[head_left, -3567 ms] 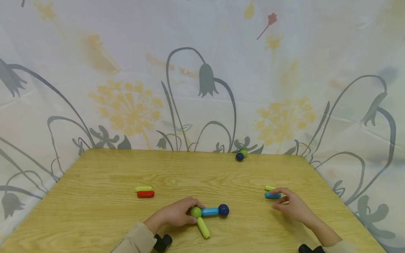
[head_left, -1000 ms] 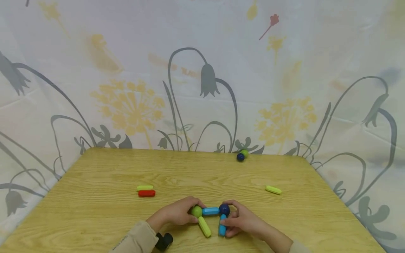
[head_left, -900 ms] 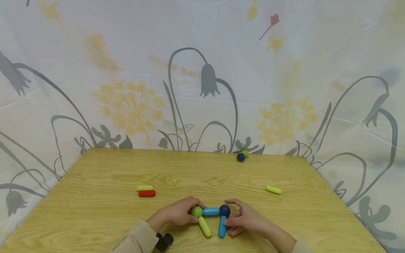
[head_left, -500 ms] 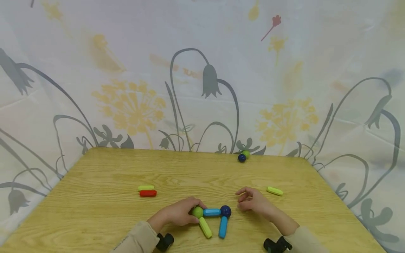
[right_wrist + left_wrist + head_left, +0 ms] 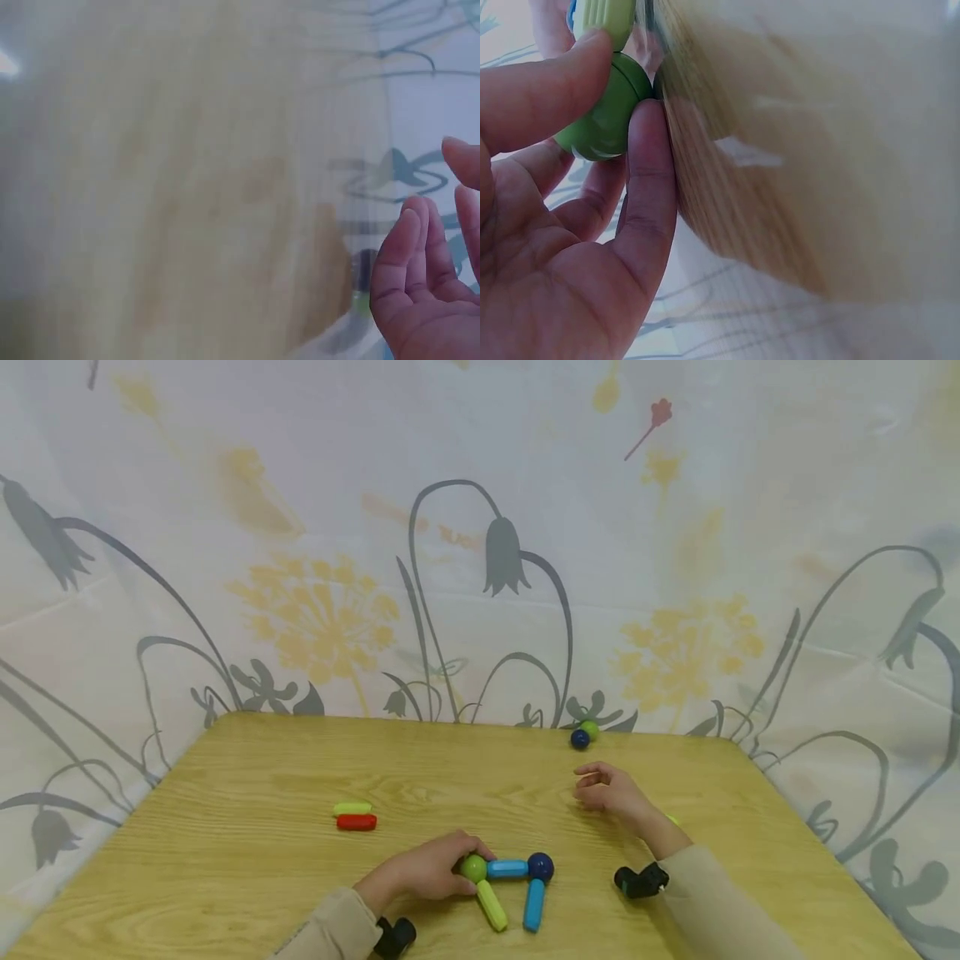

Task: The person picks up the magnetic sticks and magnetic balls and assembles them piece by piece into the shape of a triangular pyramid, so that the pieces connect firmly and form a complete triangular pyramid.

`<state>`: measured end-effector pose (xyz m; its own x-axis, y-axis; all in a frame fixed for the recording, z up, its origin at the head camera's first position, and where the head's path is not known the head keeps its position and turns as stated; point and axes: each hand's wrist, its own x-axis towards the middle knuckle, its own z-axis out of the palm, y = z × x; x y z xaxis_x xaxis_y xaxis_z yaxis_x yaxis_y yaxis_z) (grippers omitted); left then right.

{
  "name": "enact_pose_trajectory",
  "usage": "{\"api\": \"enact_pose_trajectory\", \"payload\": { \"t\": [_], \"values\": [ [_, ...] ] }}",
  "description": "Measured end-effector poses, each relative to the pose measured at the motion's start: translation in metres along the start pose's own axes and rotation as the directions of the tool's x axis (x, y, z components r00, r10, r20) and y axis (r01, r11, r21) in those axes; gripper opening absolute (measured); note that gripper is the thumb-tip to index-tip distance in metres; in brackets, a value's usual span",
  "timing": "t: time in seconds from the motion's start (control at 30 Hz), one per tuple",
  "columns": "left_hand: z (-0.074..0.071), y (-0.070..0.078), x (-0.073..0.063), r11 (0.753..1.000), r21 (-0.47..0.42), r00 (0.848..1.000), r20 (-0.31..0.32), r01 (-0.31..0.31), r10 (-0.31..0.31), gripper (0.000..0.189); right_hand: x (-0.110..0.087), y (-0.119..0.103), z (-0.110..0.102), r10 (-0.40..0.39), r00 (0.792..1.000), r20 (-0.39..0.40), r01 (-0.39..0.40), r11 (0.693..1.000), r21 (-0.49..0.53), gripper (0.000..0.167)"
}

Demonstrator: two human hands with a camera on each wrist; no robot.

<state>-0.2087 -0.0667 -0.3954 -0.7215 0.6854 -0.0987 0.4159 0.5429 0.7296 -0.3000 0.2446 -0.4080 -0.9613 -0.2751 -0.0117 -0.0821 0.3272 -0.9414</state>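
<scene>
My left hand (image 5: 429,867) grips a green ball (image 5: 474,867) between thumb and fingers. The left wrist view has the thumb at the joint of that ball (image 5: 604,112) and a yellow-green rod (image 5: 606,21). From the ball, the yellow-green rod (image 5: 492,906) points toward me and a blue rod (image 5: 508,868) leads right to a dark blue ball (image 5: 540,867). A second blue rod (image 5: 534,905) extends from the dark blue ball toward me. My right hand (image 5: 617,795) holds nothing, its fingers loosely bent, short of a smaller-looking dark blue ball (image 5: 580,739) and green ball (image 5: 590,730).
A yellow-green rod (image 5: 352,808) and a red rod (image 5: 356,822) lie side by side on the left of the wooden table (image 5: 262,777). Another yellow-green rod (image 5: 672,819) is mostly hidden behind my right wrist. A flower-patterned cloth (image 5: 337,527) hangs behind the table.
My right hand brought the second blue rod from the right to the dark blue ball, let go, and moved toward the far edge. My left hand keeps its grip on the green ball.
</scene>
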Motion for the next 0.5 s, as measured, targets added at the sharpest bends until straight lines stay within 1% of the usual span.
{"api": "enact_pose_trajectory", "payload": {
  "t": [0.1, 0.23, 0.33, 0.5],
  "values": [
    [0.000, -0.001, 0.000, 1.000, 0.013, 1.000, -0.001, -0.002, 0.002, 0.031, 0.012, 0.000, -0.004, 0.011, 0.998, -0.060, -0.010, 1.000, 0.019, 0.046],
    [0.000, -0.001, 0.000, 1.000, 0.008, 1.000, -0.007, 0.007, -0.007, 0.030, 0.030, 0.000, -0.009, 0.011, 0.992, -0.125, -0.011, 1.000, -0.003, 0.044],
    [0.000, 0.000, 0.001, 1.000, -0.002, 1.000, -0.005, 0.016, -0.016, 0.030, 0.041, 0.001, -0.013, 0.013, 0.988, -0.157, -0.021, 0.999, -0.049, 0.043],
    [-0.001, 0.000, 0.001, 1.000, 0.004, 1.000, 0.003, 0.022, -0.022, 0.031, 0.053, 0.004, -0.021, 0.019, 0.983, -0.185, -0.043, 0.991, -0.129, 0.046]
  ]
}}
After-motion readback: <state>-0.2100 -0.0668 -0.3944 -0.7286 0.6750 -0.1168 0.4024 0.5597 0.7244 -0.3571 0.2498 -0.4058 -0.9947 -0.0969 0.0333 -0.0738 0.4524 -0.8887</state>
